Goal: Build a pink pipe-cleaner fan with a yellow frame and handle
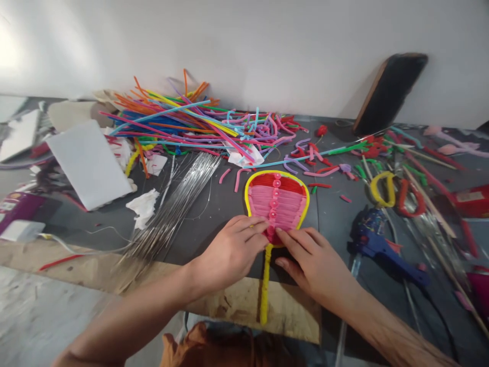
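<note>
A fan-shaped piece [263,201] made of pipe cleaners lies on the dark table. Its face is pink with a red band at the top, and a yellow edge runs round it. Down its middle goes a column of several pink buttons [273,203]. The yellow handle [264,293] points toward me. My left hand [233,250] is closed over the lower left of the face, fingers together and bent. From the other side my right hand [313,262] touches the lowest part with its fingertips, thumb apart. Fingers hide the lower face.
Behind lies a heap of coloured pipe cleaners [171,120]. Metal wires [175,214] and a white card [89,165] are at the left. At the right are a blue glue gun [385,250], scissors with yellow and red handles [382,189], and a phone [391,92] leaning on the wall.
</note>
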